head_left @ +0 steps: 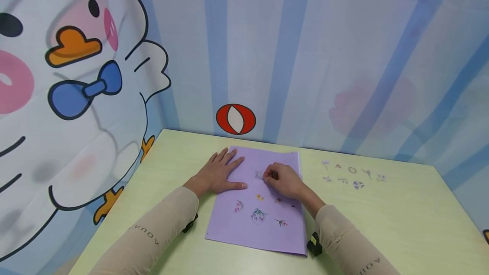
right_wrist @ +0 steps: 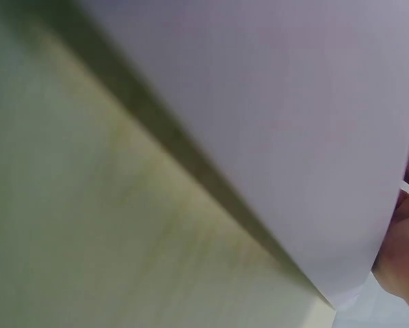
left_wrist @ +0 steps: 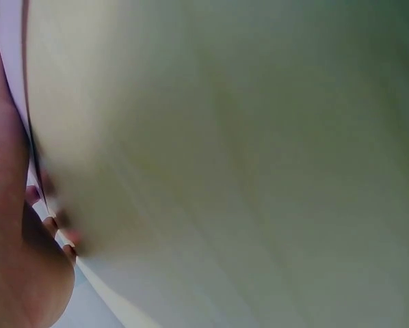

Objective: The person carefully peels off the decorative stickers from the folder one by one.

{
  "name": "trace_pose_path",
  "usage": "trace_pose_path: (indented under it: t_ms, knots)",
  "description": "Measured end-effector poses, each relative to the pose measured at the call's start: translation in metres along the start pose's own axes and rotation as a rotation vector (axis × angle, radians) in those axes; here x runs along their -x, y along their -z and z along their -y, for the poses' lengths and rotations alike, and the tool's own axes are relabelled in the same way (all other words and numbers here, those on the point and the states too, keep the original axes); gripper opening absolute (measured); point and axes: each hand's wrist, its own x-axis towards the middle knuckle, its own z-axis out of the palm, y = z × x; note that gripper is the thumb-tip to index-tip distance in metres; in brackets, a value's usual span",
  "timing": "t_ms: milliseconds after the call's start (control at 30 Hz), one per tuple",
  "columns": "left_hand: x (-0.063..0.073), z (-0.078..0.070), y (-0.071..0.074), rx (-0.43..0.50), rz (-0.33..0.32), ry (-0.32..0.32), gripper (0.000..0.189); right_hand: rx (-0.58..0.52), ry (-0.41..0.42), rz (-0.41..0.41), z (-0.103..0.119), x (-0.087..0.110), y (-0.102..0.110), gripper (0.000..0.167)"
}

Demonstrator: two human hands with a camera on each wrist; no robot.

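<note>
A purple sheet [head_left: 263,241] lies on the table with several small flower stickers on its lower half, among them a leafy bunch [head_left: 258,215] and a pink sprig [head_left: 238,206]. Fingers spread, my left hand [head_left: 221,173] rests flat on the sheet's upper left side. Over the upper right part, my right hand [head_left: 284,179] has its fingers curled and pinches the edge of a pale grey-green flower sticker [head_left: 258,175] between thumb and forefinger. Each wrist view shows its hand only at the frame's edge, and the right fingertips are hidden there.
To the right of the sheet, several loose flower stickers [head_left: 358,185] lie in two rows on the pale yellow table [head_left: 382,224]. A printed cloth backdrop [head_left: 244,54] with a duck figure stands behind and to the left. The sheet's right edge lifts slightly off the table.
</note>
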Motion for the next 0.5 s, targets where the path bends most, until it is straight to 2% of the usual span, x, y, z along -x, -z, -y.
trace_pose_path:
  t_ms: [300,500]
  knots:
    - [0.000,-0.001,-0.001,0.011,-0.007,-0.001,0.101,-0.100,0.013,0.030,-0.004,0.002,0.009,0.007]
    - [0.000,-0.001,-0.001,0.002,-0.008,0.004,0.101,-0.244,-0.016,0.005,-0.013,0.009,0.020,0.007]
